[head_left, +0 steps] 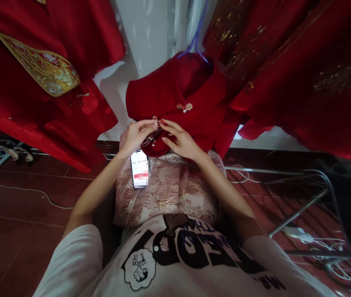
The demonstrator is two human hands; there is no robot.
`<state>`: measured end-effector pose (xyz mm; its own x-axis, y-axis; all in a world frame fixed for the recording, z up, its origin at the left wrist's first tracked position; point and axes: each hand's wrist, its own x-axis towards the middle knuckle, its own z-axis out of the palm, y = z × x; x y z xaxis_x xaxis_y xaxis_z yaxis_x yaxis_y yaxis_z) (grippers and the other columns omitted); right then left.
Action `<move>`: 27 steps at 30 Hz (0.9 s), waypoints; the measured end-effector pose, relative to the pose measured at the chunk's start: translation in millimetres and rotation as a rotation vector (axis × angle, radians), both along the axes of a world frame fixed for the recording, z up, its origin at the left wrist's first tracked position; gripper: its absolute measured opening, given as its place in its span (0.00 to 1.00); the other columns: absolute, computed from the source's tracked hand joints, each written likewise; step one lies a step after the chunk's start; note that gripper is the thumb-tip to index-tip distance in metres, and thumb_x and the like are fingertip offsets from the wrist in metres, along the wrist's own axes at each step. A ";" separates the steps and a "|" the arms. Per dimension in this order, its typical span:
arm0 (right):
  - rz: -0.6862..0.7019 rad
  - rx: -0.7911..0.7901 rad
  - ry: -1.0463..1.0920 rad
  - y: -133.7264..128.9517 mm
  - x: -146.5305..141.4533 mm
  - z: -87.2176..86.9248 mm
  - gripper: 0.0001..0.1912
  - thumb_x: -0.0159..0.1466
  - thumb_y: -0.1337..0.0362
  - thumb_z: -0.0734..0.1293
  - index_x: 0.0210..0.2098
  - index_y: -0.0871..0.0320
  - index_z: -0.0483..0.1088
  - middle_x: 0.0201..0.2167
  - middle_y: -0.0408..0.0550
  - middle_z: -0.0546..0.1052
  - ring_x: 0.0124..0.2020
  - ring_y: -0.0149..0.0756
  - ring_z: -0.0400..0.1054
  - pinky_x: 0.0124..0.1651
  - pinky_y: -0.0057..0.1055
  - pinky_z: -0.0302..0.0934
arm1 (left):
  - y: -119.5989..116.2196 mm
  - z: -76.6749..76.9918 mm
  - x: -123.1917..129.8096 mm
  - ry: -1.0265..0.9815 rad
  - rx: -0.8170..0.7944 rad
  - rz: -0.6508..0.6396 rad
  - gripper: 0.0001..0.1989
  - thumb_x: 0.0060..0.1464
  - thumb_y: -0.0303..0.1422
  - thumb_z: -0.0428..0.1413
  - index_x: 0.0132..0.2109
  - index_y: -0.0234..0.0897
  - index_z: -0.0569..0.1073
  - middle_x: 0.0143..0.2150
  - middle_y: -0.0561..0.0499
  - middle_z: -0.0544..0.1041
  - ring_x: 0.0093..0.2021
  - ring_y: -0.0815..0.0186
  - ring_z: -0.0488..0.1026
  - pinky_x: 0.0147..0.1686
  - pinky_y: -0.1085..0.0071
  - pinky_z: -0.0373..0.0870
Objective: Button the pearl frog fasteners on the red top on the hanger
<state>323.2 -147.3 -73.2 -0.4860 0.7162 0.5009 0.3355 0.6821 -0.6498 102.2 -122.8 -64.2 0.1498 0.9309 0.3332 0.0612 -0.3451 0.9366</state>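
A red garment [206,123] with a wide neckline hangs on a purple hanger [196,39] in front of me, its lower part resting on my lap. Beaded flower ornaments [184,107] decorate its front. My left hand [136,134] pinches at a beaded trim [153,135] near the garment's left edge; its fingertips partly cover the spot. My right hand [180,141] lies on the red cloth just beside it, fingers stretched and thumb apart, its fingertips almost meeting the left ones. Whatever tiny piece sits between the fingertips is hard to make out.
A phone [139,169] showing a timer lies on the pink brocade cloth [163,194] over my lap. Red embroidered garments [92,37] hang to the left, and more sequined red ones [302,74] to the right. A metal-framed chair [302,210] and white cables [333,243] are at right.
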 end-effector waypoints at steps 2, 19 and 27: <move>0.007 0.005 0.013 -3.4 -0.4 3.3 0.28 0.72 0.56 0.64 0.71 0.48 0.66 0.75 0.49 0.62 0.75 0.47 0.58 0.72 0.55 0.64 | -0.2 0.2 1.5 0.005 0.004 0.022 0.12 0.55 0.31 0.68 0.47 0.36 0.84 0.46 0.45 0.87 0.47 0.61 0.85 0.57 0.61 0.80; 0.001 -0.012 -0.020 -8.3 -3.7 7.3 0.31 0.72 0.55 0.65 0.73 0.48 0.64 0.77 0.46 0.58 0.78 0.45 0.52 0.80 0.54 0.46 | -0.7 -1.1 3.5 0.013 -0.052 0.047 0.12 0.54 0.29 0.67 0.47 0.35 0.85 0.46 0.45 0.87 0.48 0.59 0.85 0.58 0.56 0.81; 0.019 0.052 0.003 -5.7 -8.6 -1.0 0.34 0.74 0.51 0.62 0.76 0.53 0.59 0.79 0.51 0.54 0.79 0.43 0.50 0.81 0.49 0.45 | -1.8 -1.8 7.1 -0.016 -0.056 0.077 0.13 0.56 0.32 0.68 0.48 0.35 0.85 0.45 0.44 0.87 0.45 0.61 0.85 0.54 0.60 0.81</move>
<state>314.7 -153.0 -74.2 -0.4973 0.6797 0.5391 0.3200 0.7213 -0.6142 109.3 -124.6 -65.9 0.0722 0.9567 0.2821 0.0704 -0.2870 0.9553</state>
